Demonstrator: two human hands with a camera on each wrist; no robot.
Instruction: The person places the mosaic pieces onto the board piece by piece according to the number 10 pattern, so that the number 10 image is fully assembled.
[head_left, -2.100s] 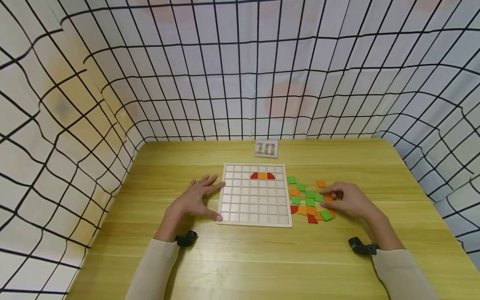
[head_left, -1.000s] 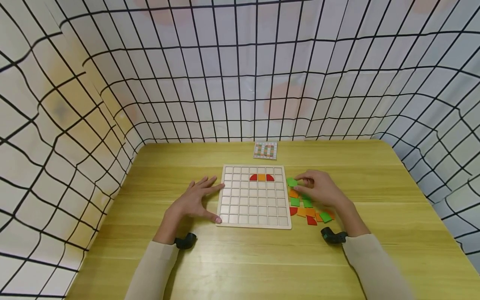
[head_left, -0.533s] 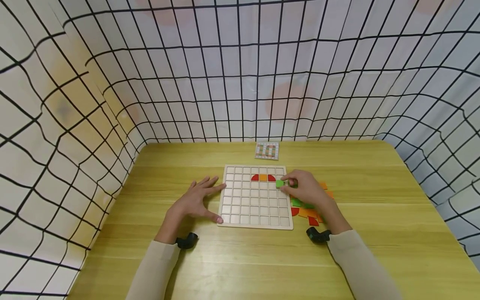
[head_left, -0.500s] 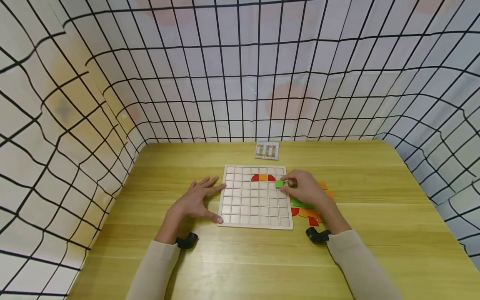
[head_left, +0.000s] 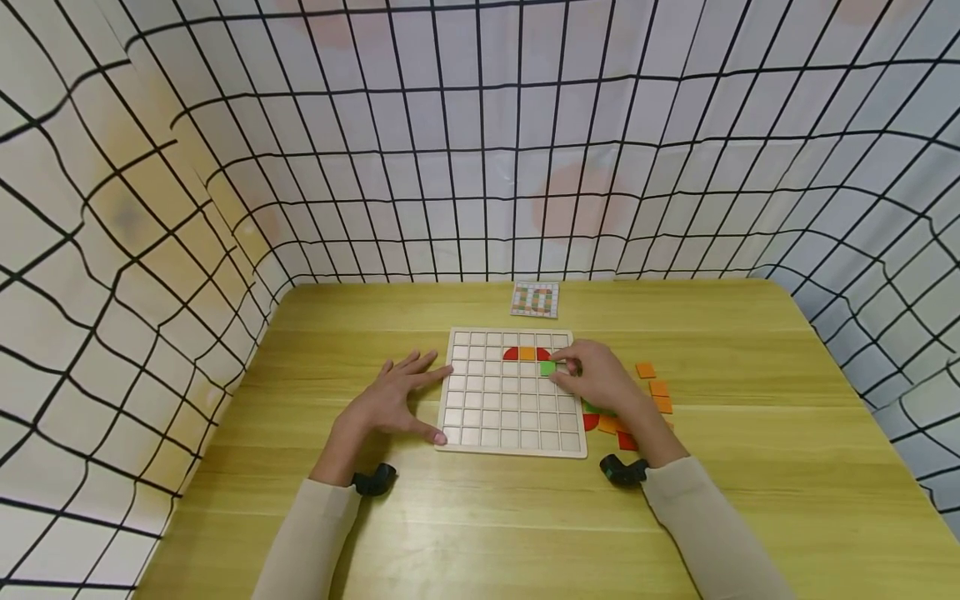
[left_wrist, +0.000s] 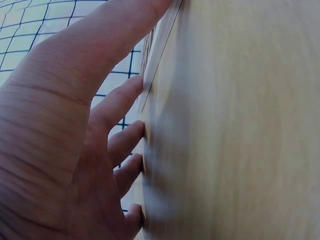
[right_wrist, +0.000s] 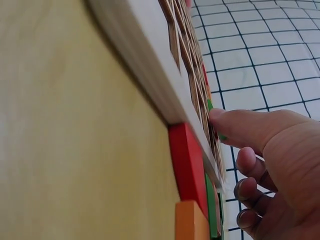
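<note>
A square wooden grid board (head_left: 487, 421) lies on the table in the head view. Its second row bears an orange square tile (head_left: 527, 353) between two red quarter-round tiles, the left one (head_left: 511, 354) wholly in sight. My right hand (head_left: 600, 379) pinches a green square tile (head_left: 547, 368) between thumb and index finger, just below the right red tile. The left hand (head_left: 384, 402) lies spread at the board's left side, thumb at the lower corner and index finger against the edge. In the left wrist view its other fingertips (left_wrist: 136, 129) touch the table.
Loose tiles lie right of the board, some hidden under my right hand: an orange square (head_left: 646, 370), a red quarter-round (head_left: 590, 422) and several more. Beyond the board lies a small pattern card (head_left: 535, 300). A black-lined white curtain (head_left: 480, 167) surrounds the table.
From the loose tiles, my right hand has picked up the green tile and carried it left onto the board, to below the right red tile. My left hand stays in place.
</note>
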